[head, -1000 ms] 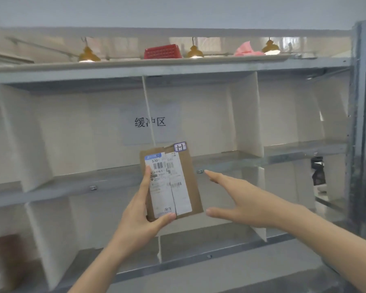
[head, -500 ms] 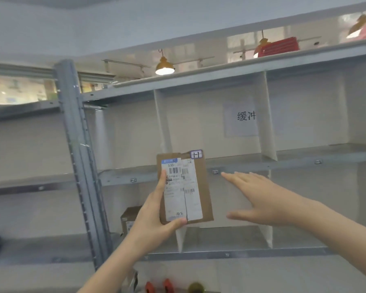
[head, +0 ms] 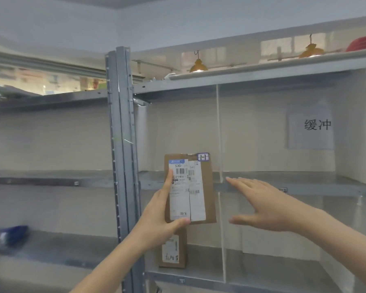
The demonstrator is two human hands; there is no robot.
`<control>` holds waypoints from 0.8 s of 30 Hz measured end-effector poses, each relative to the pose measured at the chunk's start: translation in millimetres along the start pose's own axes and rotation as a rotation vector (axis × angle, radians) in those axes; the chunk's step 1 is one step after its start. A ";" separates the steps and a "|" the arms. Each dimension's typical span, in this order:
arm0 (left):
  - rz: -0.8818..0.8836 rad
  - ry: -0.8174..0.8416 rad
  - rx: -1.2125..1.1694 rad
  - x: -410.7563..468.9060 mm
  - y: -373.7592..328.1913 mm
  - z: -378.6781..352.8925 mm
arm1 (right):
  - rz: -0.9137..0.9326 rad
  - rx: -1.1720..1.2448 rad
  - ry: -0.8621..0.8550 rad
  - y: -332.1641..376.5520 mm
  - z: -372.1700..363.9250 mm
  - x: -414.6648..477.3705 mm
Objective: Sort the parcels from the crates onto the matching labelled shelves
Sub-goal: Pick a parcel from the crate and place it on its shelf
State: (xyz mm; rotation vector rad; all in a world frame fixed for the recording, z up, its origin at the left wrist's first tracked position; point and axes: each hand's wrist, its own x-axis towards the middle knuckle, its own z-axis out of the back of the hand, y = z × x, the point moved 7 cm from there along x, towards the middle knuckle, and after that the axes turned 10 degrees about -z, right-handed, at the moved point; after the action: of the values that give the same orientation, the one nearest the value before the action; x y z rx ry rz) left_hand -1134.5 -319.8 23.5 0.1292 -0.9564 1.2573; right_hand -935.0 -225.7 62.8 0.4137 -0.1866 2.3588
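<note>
My left hand grips a flat brown parcel upright in front of the grey metal shelving. The parcel carries a white shipping label and a small sticker marked H at its top right corner. My left thumb lies under its lower edge and a finger runs up the label. To the right of the parcel, my right hand is held flat with straight fingers and touches nothing. A paper sign with Chinese characters hangs on the back wall of a shelf bay at the right.
A grey upright post splits the shelving into two units. White dividers separate the bays. Another brown parcel stands on the lower shelf below my left hand. A blue object lies on the lower left shelf.
The view has swung left, so the sign now sits at the far right and the post is near the middle. Both hands keep their pose around the parcel.
</note>
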 end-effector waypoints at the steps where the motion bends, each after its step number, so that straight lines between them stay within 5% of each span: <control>1: -0.007 -0.012 0.003 8.3 11.8 5.5 | 0.006 0.011 -0.009 3.7 -1.3 15.6; 24: -0.119 -0.104 -0.052 182.4 237.4 29.0 | -0.125 0.016 -0.001 39.0 -57.9 255.7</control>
State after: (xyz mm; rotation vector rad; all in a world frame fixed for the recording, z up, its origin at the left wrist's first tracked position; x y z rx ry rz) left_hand -1351.6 -116.4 67.7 0.2093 -1.0552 1.1242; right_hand -1151.5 -76.4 96.4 0.4227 -0.1382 2.2381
